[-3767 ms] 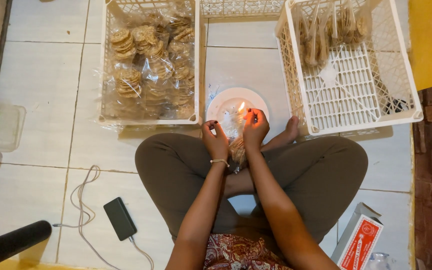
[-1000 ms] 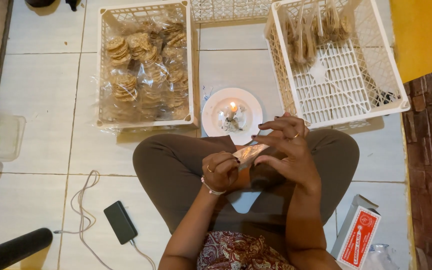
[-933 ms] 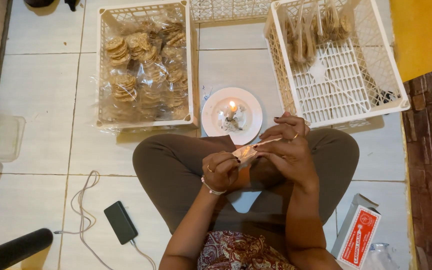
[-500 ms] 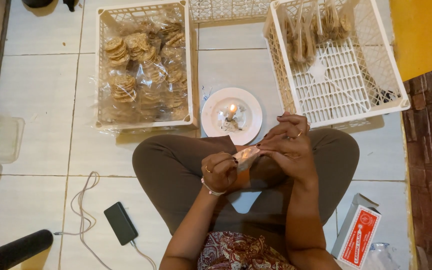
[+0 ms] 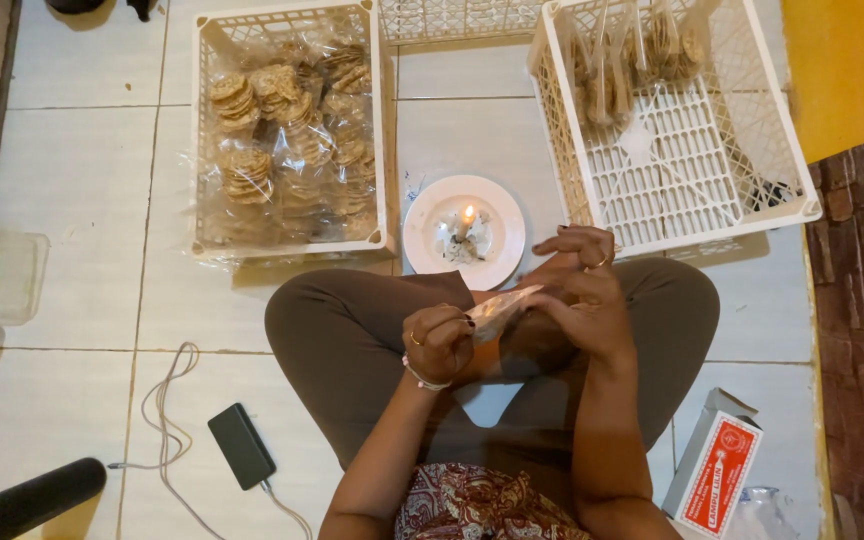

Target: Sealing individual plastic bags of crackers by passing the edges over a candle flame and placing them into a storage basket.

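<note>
Fingers [image 5: 457,322] of the left hand [image 5: 439,342] are pinching the clear packet [image 5: 502,304]; its long axis is slanting up toward the right hand [image 5: 584,300], also gripping it.

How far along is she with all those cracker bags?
A few finished bags stand in the right crate. Both hands, left and right, hold one clear bag near the lit candle. The left crate is full of cracker packs.

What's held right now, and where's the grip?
A small clear plastic packet, held over the lap: left hand pinches its near end, right hand its far end.
</note>
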